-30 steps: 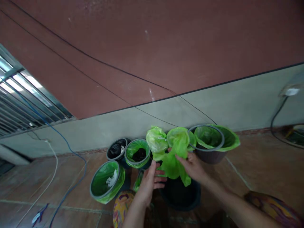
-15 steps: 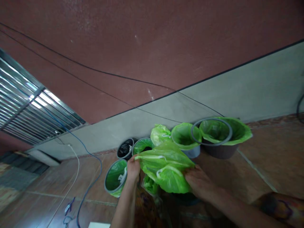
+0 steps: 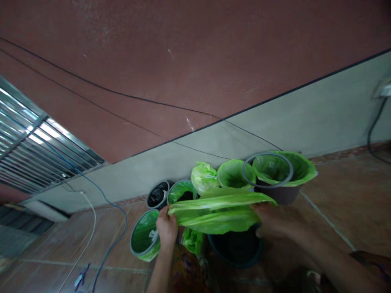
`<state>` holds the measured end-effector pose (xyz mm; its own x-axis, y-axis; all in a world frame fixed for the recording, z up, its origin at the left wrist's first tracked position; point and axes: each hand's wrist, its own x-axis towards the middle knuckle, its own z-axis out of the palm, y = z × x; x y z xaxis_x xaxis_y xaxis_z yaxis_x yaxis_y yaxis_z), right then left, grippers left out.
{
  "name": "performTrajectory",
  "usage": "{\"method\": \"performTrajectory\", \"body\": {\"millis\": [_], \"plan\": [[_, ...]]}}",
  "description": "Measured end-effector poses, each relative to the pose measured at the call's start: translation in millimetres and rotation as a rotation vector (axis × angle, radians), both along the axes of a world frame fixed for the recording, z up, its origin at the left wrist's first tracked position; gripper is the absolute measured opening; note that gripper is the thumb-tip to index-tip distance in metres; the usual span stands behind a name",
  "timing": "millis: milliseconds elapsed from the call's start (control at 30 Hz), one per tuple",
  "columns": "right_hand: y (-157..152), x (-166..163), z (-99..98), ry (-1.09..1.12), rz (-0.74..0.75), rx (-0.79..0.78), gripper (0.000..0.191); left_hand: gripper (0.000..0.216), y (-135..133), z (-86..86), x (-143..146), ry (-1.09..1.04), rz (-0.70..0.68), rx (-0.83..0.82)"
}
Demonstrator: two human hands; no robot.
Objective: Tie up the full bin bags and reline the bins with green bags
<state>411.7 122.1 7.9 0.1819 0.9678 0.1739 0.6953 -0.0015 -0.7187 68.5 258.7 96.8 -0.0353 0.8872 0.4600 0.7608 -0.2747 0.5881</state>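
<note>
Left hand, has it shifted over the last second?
Yes. The left hand has moved left, away from the dark bin and up against the rim of the green-lined bin, stretching the green bag.

The brown tiled floor (image 3: 336,199) carries a near dark bin (image 3: 235,249), green-lined bins (image 3: 143,238) along the far wall, and cables (image 3: 124,221) on the left.

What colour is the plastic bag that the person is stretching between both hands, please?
The bag is bright lime green, seen best in the head view.

Hands have stretched the green bag (image 3: 218,209) wide over the dark bin (image 3: 236,248)
</note>
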Motion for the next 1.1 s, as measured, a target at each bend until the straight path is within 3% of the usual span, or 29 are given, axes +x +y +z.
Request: {"method": "performTrajectory", "body": {"millis": [67,167,267,367,467,567,667,867,1000,1100], "plan": [[-1,-11,19.2,0.086,0.206,-0.108,0.061,0.03,-6,-0.9,13,-0.024,-0.059,-0.045],[3,-30,50.1,0.304,0.473,-0.116,0.033,0.029,-17,-0.4,40,-0.087,-0.203,-0.11],[13,-53,67.5,0.321,0.305,0.028,0.033,0.029,-33,2.5,72,-0.133,-0.329,-0.171],[21,-74,64.9,0.081,0.163,0.15,0.056,0.03,-49,6.2,102,-0.129,-0.422,-0.211],[26,-83,55.5,-0.091,0.116,0.126,0.038,0.035,-57,6.7,114,-0.068,-0.47,-0.198],[32,-70,54.9,-0.136,0.049,0.069,0.033,0.037,-53,3.0,103,0.022,-0.488,-0.141],[34,-43,62.2,-0.184,-0.109,0.043,0.033,0.036,-42,-1.6,77,0.075,-0.439,-0.114],[27,-5,71.3,-0.33,-0.298,-0.052,0.032,0.033,-33,-10.1,37,0.019,-0.351,-0.15],[20,11,76.6,-0.292,-0.469,-0.083,0.033,0.033,-28,-15.5,15,-0.032,-0.253,-0.176],[16,23,77.3,-0.281,-0.486,-0.179,0.029,0.032,-23,-14.9,-1,0.013,-0.185,-0.143]]}}
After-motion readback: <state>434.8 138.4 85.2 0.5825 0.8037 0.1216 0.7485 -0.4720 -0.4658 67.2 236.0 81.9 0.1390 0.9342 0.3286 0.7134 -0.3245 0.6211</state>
